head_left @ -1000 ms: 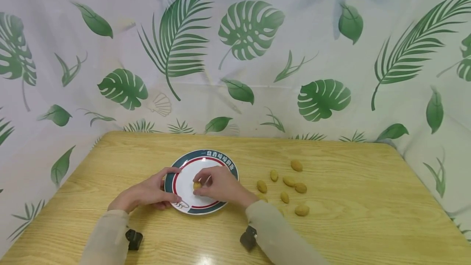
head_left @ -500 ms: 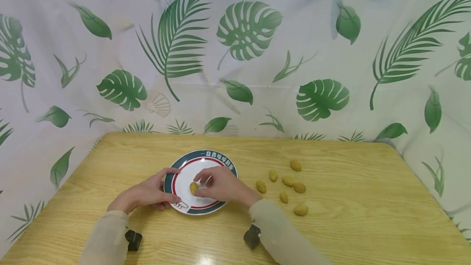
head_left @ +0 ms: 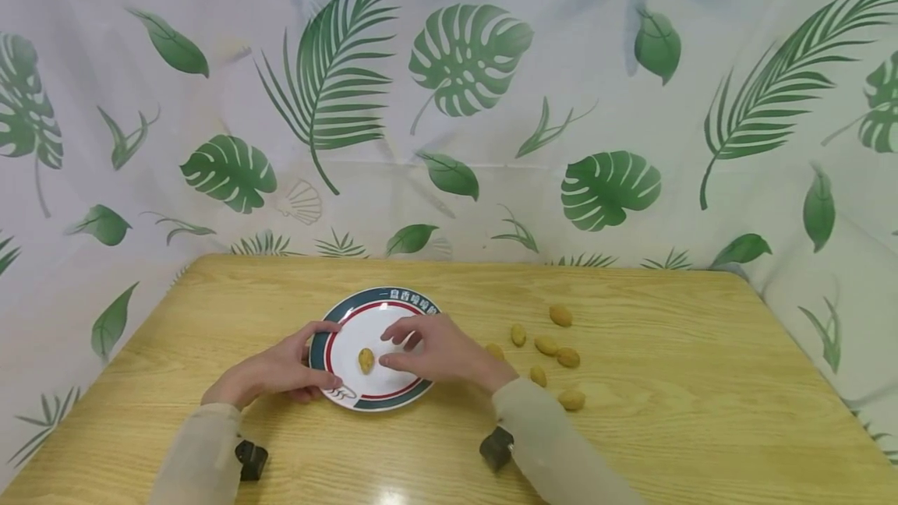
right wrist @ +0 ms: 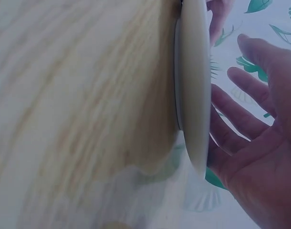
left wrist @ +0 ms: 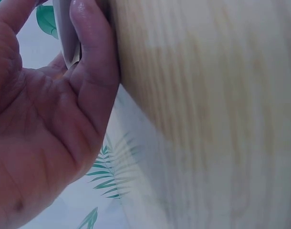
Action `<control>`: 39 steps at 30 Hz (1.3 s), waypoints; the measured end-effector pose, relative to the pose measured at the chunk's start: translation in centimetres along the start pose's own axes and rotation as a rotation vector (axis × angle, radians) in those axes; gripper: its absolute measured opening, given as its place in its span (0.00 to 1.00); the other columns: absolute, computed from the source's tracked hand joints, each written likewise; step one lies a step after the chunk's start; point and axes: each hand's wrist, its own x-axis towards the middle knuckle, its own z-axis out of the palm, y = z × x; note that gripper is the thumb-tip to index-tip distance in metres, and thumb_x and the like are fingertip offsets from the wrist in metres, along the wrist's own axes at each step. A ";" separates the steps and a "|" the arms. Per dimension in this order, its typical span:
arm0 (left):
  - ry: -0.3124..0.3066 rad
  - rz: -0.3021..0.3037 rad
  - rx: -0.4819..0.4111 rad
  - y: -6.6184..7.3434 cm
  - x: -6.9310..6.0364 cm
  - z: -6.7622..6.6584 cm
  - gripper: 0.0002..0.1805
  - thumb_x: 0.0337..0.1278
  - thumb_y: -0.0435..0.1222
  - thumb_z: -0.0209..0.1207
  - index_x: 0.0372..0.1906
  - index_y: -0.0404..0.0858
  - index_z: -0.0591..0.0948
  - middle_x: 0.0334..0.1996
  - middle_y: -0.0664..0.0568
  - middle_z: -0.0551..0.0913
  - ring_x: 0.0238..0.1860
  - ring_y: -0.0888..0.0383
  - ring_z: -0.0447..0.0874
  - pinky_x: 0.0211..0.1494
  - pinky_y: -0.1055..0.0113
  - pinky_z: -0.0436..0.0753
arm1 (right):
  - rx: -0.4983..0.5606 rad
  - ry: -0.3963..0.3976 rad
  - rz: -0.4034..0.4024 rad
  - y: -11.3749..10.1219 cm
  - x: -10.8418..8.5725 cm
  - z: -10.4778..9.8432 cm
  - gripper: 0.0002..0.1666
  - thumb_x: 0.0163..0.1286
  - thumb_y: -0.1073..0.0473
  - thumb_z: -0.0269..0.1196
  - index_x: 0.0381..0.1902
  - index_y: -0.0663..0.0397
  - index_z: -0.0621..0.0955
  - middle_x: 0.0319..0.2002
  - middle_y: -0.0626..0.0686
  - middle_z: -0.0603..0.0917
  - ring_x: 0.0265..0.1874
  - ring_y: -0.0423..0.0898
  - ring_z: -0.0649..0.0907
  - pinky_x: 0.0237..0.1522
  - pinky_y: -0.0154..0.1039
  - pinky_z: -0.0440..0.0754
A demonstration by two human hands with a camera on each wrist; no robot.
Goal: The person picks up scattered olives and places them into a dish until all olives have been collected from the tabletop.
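We are gripping the plate (head_left: 347,308) by its edge with our left hand (head_left: 288,366). Our right hand (head_left: 436,349) is hanging loose, the nut (head_left: 366,361) lying just past its fingertips (head_left: 391,362), white plate showing all around.

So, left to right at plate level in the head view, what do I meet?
Bare left hand, lone yellow-brown oval piece on the round blue-rimmed white plate, bare right hand, scattered yellow-brown oval pieces.

Lt. beige sleeves (head_left: 199,454), L & R; sm. blk units (head_left: 251,460) by each, prob. cams, blurry.
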 end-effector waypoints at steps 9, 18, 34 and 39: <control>0.006 0.005 -0.002 0.1 0.0 0.0 0.49 0.56 0.42 0.73 0.77 0.47 0.57 0.35 0.45 0.81 0.27 0.56 0.81 0.33 0.67 0.83 | 0.022 0.023 0.037 -0.1 -0.9 -1.5 0.22 0.67 0.44 0.70 0.55 0.44 0.85 0.48 0.46 0.87 0.44 0.41 0.82 0.46 0.34 0.81; 0.003 -0.002 -0.003 0.1 0.1 0.0 0.49 0.56 0.42 0.73 0.77 0.48 0.56 0.38 0.45 0.80 0.28 0.55 0.81 0.33 0.68 0.82 | 0.002 0.065 -0.003 0.4 -1.9 -3.4 0.22 0.69 0.45 0.69 0.56 0.48 0.85 0.48 0.48 0.87 0.44 0.44 0.82 0.46 0.36 0.81; -0.001 0.001 -0.007 0.1 -0.3 0.2 0.48 0.56 0.41 0.72 0.77 0.47 0.56 0.35 0.46 0.80 0.27 0.56 0.80 0.32 0.68 0.81 | -0.007 0.120 -0.001 2.1 -3.9 -5.8 0.23 0.70 0.46 0.68 0.58 0.50 0.84 0.54 0.51 0.87 0.50 0.50 0.84 0.45 0.36 0.83; -0.001 0.000 -0.007 0.1 -0.2 0.1 0.49 0.56 0.41 0.73 0.77 0.47 0.56 0.37 0.45 0.80 0.27 0.56 0.80 0.32 0.68 0.82 | -0.001 0.138 0.011 2.6 -4.7 -6.3 0.24 0.70 0.46 0.68 0.58 0.50 0.84 0.55 0.51 0.87 0.50 0.48 0.84 0.46 0.36 0.83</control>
